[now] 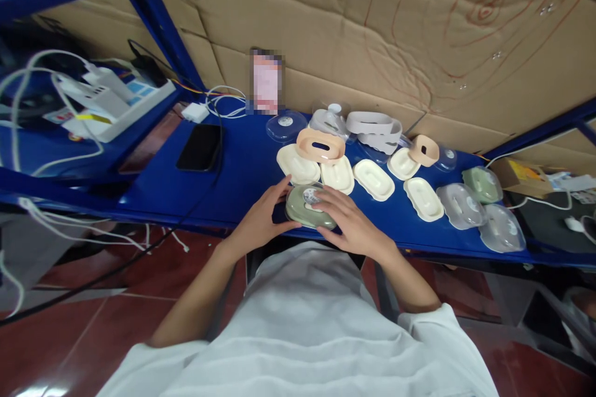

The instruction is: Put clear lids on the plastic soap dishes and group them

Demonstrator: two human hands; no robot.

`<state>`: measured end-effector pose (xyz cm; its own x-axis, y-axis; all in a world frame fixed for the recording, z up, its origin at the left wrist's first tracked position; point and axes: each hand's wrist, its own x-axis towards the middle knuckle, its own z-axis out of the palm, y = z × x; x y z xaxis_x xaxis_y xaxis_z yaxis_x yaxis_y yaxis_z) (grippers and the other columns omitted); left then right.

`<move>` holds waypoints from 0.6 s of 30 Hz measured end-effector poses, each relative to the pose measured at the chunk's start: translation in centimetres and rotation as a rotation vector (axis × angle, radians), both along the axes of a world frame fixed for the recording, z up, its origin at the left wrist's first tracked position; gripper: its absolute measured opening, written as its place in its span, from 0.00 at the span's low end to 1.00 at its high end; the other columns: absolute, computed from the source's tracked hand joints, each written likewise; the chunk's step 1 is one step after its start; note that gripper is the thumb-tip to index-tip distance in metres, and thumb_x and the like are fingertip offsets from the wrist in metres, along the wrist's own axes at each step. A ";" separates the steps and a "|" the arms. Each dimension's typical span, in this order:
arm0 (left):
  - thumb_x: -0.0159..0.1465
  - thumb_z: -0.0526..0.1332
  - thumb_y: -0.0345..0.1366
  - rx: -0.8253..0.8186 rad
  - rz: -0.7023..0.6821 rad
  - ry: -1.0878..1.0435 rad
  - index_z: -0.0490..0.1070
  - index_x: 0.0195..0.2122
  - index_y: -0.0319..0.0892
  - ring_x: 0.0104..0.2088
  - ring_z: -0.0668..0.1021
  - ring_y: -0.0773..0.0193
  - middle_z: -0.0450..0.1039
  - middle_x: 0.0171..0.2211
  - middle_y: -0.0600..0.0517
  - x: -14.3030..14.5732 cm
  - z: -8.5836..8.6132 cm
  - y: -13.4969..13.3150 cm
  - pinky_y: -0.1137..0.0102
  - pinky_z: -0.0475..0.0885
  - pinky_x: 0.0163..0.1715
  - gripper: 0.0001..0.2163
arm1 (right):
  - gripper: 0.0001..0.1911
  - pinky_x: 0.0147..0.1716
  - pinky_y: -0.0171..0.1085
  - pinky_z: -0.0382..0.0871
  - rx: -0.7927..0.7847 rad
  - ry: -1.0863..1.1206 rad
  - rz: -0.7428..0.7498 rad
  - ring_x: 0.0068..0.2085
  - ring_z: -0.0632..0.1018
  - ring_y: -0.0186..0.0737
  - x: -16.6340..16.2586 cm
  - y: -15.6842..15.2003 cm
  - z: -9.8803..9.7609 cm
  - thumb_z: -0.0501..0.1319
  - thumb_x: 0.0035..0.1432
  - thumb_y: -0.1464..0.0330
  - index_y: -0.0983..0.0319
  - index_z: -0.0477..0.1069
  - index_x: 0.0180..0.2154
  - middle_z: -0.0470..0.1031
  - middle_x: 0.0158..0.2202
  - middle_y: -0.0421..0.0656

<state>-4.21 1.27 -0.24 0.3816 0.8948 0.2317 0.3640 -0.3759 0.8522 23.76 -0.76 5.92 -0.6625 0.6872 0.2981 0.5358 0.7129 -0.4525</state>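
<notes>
We've our L hand (263, 214) & R hand (349, 220) holding, fingers spread, a green oval plastic box (302, 216) w/ clear domed lid (311, 196) by the flat blue desk's (254, 167) front edge: prob light, stiff, slick, so grip low sides.

A head-worn camera looks forward and down, close above the left hand (263, 218) and right hand (354, 225), toward a blue worktop (246, 164).

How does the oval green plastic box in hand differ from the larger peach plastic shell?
The green box is between the left hand and right hand; the peach shell is untouched. The box has a clear lid and round label; the shell shows neither. Both look rounded.
</notes>
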 end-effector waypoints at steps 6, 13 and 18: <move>0.67 0.71 0.57 0.094 -0.012 0.108 0.63 0.74 0.53 0.71 0.72 0.47 0.67 0.72 0.44 -0.2 0.5 0.1 0.50 0.69 0.71 0.37 | 0.30 0.77 0.66 0.54 0.067 -0.068 0.033 0.79 0.58 0.54 1.0 -0.2 -1.5 0.60 0.73 0.67 0.51 0.63 0.73 0.65 0.75 0.46; 0.66 0.70 0.59 0.099 -0.003 0.074 0.66 0.71 0.49 0.67 0.77 0.47 0.72 0.69 0.44 -0.1 0.0 0.1 0.49 0.73 0.69 0.37 | 0.30 0.74 0.69 0.58 0.089 -0.028 -0.042 0.80 0.52 0.60 1.2 0.1 -3.9 0.67 0.70 0.61 0.49 0.68 0.70 0.58 0.78 0.48; 0.68 0.70 0.56 0.095 -0.019 0.062 0.62 0.73 0.51 0.65 0.78 0.48 0.72 0.69 0.44 0.0 0.4 -0.1 0.49 0.74 0.67 0.37 | 0.35 0.72 0.64 0.66 0.139 0.018 -0.102 0.76 0.63 0.59 1.7 0.1 -4.0 0.69 0.69 0.58 0.46 0.64 0.73 0.58 0.77 0.50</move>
